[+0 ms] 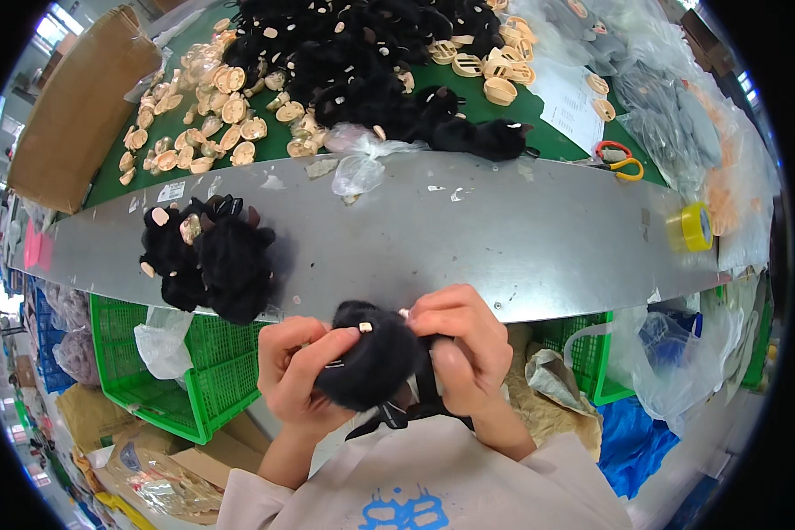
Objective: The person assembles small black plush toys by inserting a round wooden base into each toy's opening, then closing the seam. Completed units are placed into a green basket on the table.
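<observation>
Close to my body, in front of the table's edge, I hold a black plush piece point(371, 364) with both hands. My left hand point(299, 364) is closed on its left side, a finger touching a small cream plastic part point(365, 327) on the plush. On the other side my right hand point(462, 346) pinches the plush, and a small pale bit point(405, 313) shows at its fingertips. A dark strap hangs below that hand. Several black plush pieces point(234, 261) with cream parts lie heaped on the metal table point(371, 234) to the left.
Across the green surface point(283, 146) lie cream plastic shells point(234, 108) and a pile of black plush pieces point(353, 62). Scissors point(623, 162) and yellow tape point(696, 227) are on the right. Green crates point(163, 353) stand below the table, and a cardboard box point(79, 106) is far left.
</observation>
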Demonstrator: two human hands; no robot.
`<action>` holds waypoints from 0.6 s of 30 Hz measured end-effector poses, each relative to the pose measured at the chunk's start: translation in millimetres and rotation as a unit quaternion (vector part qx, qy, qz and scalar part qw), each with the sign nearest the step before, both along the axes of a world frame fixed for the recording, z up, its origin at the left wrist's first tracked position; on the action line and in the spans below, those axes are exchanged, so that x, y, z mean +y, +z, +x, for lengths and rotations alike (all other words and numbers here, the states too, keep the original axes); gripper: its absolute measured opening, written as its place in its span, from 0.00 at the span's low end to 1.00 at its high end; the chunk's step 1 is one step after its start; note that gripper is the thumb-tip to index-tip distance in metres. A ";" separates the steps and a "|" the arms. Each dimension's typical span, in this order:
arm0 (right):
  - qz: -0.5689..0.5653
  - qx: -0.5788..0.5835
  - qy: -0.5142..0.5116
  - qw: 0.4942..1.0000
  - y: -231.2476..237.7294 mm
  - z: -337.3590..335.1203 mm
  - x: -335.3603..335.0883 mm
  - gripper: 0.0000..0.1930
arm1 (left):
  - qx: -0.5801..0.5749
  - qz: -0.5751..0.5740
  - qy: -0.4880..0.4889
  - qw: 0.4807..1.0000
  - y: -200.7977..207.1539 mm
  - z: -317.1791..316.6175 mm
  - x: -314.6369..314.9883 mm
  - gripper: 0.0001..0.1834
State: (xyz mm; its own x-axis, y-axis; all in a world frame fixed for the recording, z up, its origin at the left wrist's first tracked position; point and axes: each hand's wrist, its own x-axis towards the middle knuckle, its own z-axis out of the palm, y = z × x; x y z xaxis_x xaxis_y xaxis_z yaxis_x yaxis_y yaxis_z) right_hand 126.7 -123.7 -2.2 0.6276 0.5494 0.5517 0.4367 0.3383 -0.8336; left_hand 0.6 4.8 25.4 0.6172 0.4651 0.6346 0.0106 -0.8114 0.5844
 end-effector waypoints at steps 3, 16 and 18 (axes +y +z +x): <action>0.026 -0.017 0.055 0.998 11.5 -3.8 5.4 0.23 | 0.004 0.009 0.015 1.000 -5.4 3.1 -1.0 0.21; -0.082 0.232 0.009 0.969 1.9 -16.3 2.0 0.19 | -0.048 -0.530 -0.158 0.832 -12.5 -5.5 -18.2 0.18; -0.072 0.183 0.064 0.978 -6.6 -17.6 4.0 0.28 | -0.047 -0.521 -0.168 0.835 -12.3 -5.0 -18.8 0.15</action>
State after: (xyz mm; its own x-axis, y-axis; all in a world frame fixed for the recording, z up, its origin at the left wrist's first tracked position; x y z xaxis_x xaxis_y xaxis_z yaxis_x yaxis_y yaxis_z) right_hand 109.1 -119.7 -8.8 0.6895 0.6922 0.2132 0.0608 0.2381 -0.9694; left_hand -4.5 -14.1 13.0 0.7936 0.6067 0.0458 -0.2014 0.1910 0.9607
